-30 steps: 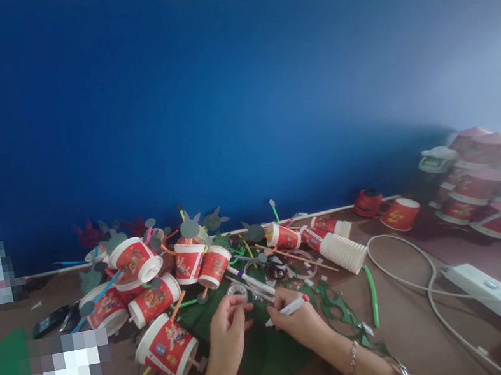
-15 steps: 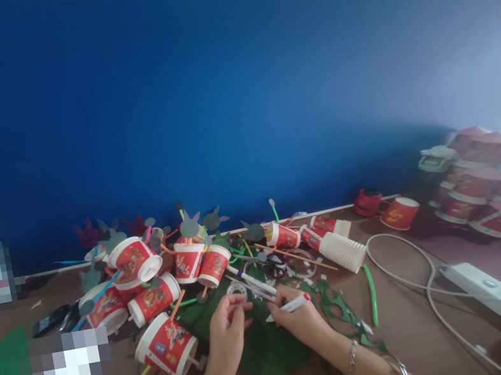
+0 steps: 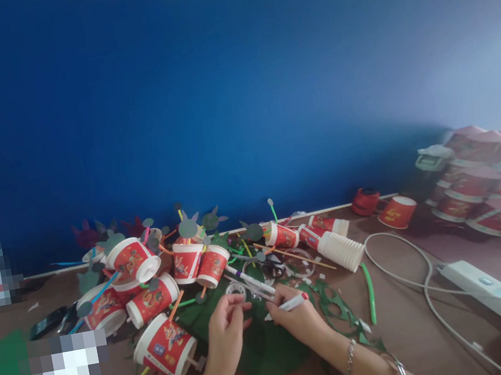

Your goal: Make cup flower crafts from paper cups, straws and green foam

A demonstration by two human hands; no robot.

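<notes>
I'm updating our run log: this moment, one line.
left hand: over green sheet, grip unclear | right hand: holds red-ended pen | nearby: cups

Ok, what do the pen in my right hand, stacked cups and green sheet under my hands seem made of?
Pen: probably plastic, smooth, from its even white barrel. Stacked cups: likely smooth paper, judging by printed red sides and pale rims. Green sheet: matt, without shine, perhaps paper or felt; I can't tell which.

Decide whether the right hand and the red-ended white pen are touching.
Touching: the head view shows the right hand gripping the white pen, its red end sticking out.
</notes>
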